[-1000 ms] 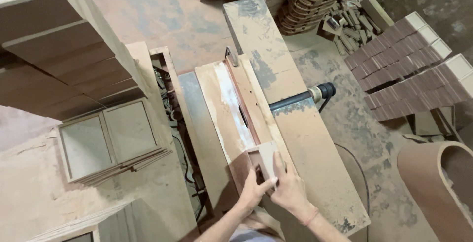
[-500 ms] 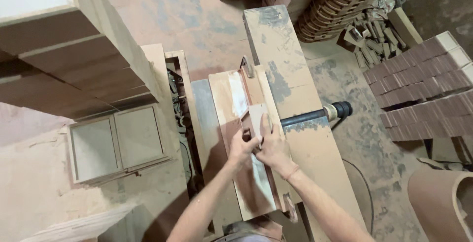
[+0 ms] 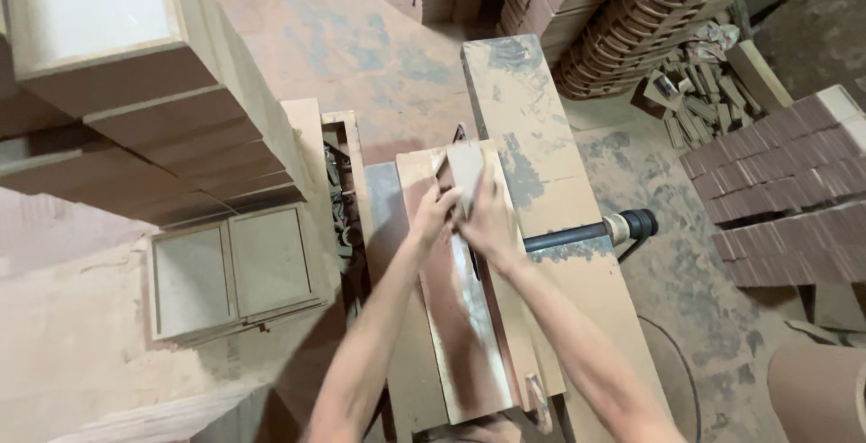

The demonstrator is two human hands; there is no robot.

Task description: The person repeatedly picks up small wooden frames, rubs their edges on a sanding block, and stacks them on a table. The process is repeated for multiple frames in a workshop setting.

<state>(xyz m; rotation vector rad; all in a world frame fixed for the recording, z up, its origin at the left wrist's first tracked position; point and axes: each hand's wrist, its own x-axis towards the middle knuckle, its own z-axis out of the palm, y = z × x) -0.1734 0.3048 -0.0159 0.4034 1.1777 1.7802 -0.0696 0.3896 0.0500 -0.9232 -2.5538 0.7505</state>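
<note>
both hands [image 3: 465, 213] press a wood piece [image 3: 466, 172] beside stacked panels [image 3: 153, 127].

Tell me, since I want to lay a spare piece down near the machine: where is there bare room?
The long dusty board beyond both hands is bare up to its far end. Its near stretch, between the black-tipped handle and the right forearm, is also free. The narrow bed is taken: left hand and right hand press a small wooden block there. Stacked panels crowd the left.
</note>
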